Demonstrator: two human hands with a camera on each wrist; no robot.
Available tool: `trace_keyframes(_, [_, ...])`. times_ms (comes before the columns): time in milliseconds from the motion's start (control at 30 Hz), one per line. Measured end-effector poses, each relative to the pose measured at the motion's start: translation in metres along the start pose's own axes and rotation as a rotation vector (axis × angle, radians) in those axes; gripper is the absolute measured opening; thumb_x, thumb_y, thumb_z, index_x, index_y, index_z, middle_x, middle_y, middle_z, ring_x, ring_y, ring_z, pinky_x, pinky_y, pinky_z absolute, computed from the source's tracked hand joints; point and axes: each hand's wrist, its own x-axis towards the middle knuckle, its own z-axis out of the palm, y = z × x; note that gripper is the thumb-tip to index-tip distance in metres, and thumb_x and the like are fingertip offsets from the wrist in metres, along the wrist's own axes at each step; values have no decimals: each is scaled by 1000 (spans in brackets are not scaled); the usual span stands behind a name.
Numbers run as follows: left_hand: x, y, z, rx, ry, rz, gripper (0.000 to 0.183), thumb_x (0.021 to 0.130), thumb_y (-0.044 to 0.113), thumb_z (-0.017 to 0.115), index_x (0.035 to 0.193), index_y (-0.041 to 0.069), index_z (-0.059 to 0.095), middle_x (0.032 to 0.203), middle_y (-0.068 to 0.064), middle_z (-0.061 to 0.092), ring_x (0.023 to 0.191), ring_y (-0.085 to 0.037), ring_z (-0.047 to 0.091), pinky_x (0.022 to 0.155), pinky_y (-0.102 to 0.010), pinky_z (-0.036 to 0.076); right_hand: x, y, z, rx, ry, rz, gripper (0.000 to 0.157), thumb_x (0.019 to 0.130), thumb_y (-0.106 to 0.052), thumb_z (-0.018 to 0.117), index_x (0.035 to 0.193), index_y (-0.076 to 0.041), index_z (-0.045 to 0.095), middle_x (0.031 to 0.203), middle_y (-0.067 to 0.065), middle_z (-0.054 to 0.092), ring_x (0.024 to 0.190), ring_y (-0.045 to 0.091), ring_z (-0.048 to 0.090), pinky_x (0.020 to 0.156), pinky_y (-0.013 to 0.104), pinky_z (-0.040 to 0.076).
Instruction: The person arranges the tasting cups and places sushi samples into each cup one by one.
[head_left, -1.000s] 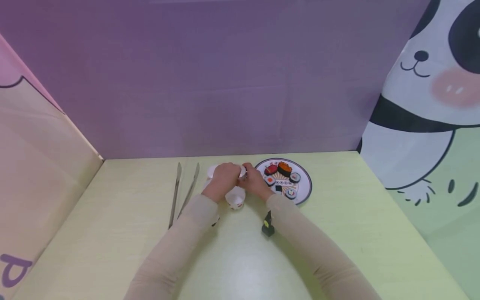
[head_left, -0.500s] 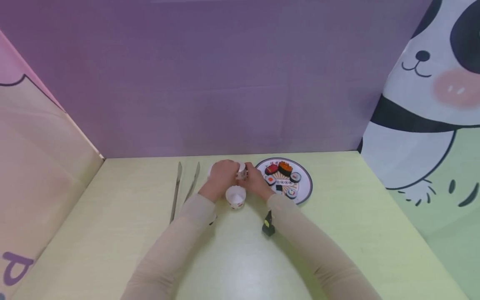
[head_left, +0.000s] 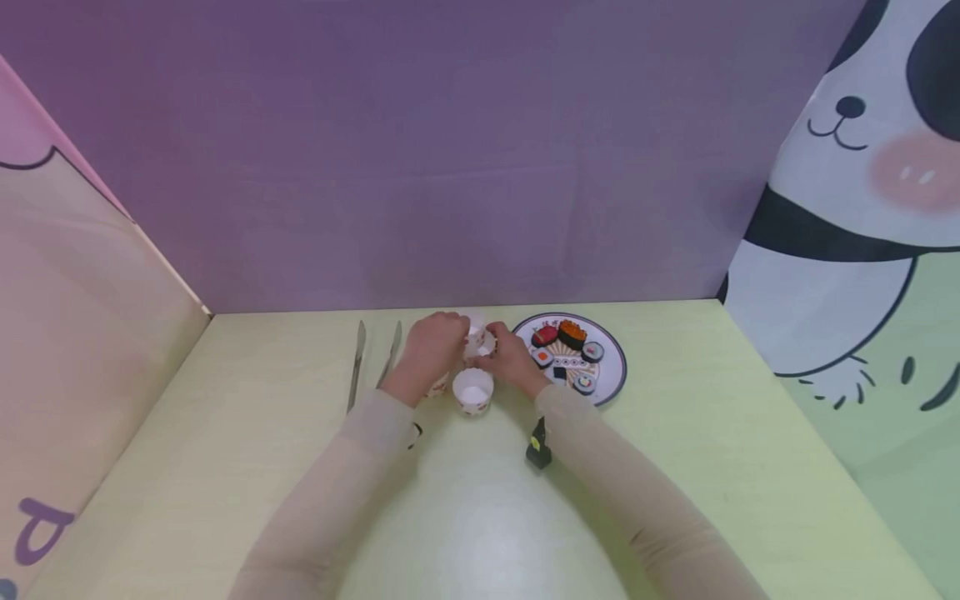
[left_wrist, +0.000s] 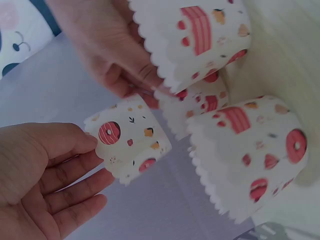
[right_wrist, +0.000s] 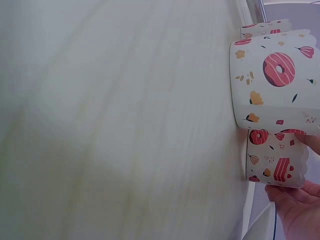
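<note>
My left hand (head_left: 429, 352) pinches the scalloped rim of a white paper baking cup (left_wrist: 131, 138) printed with red donuts, held tilted above the table. My right hand (head_left: 512, 360) grips a second baking cup (right_wrist: 277, 159), its fingers and thumb on either side in the right wrist view. Just in front of that one stands a third baking cup (head_left: 473, 392), upright and apart from both hands. Another baking cup (left_wrist: 250, 155) shows in the left wrist view, partly hidden under the left wrist in the head view.
A round plate (head_left: 617, 377) printed with a fan pattern lies right of the right hand, with several sushi pieces (head_left: 572, 335) on it. Two long metal utensils (head_left: 358, 358) lie left of the left hand, partly covered by the forearm. A purple backdrop (head_left: 480, 167) rises behind the table.
My left hand has moved slightly left and back, its baking cup now apart from the one in my right hand. The front cup is more visible. The right hand has barely moved.
</note>
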Motion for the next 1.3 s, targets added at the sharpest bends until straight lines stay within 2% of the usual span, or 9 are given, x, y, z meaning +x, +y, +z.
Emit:
trace_keyframes(133, [-5,-3,-9,-6,13,-16,10,84,14,70,86,6,65,77,-6,63,70,-22,62,56,-33,51,-1,0,0,8,4,-6,59,82,-16,73,128,3,42,121,20,56,105,29,56,91,42,46])
trace_keyframes(400, [-21,-1,-33,16,-98,-101,9,86,15,68,85,7,65,75,-5,63,67,-22,60,56,-35,50,1,1,0,0,-7,2,59,83,-18,73,129,3,42,122,19,56,107,28,55,93,40,44])
trace_keyframes(633, [-40,4,-48,52,-118,-184,11,86,15,67,88,5,64,72,-6,62,60,-21,57,50,-34,47,2,0,0,-9,-11,10,59,83,-17,73,129,3,43,123,19,56,111,29,54,96,41,43])
trace_keyframes(733, [-48,7,-51,40,-128,-219,7,86,11,65,84,4,64,68,-6,59,57,-20,55,47,-35,47,1,0,0,-20,-10,15,59,83,-18,73,129,3,42,124,20,55,112,30,54,97,41,43])
trace_keyframes(900, [-61,12,-49,29,-146,-218,5,84,4,63,78,4,64,65,-7,58,56,-20,55,46,-36,47,2,0,1,-21,-5,21,58,83,-17,73,129,2,43,123,20,56,112,30,54,96,41,43])
trace_keyframes(1100, [-69,17,-41,-17,-198,-203,3,82,5,64,79,5,65,68,-8,60,60,-23,58,50,-35,49,-1,-2,-1,0,-4,18,55,82,-15,73,126,2,44,119,20,57,110,32,55,95,42,44])
trace_keyframes(1300, [-76,16,-29,-79,-146,-125,9,79,3,66,73,7,61,63,-6,56,54,-20,52,48,-32,44,-2,-3,-1,8,-5,11,55,83,-15,73,126,3,44,120,20,57,111,32,55,94,42,44])
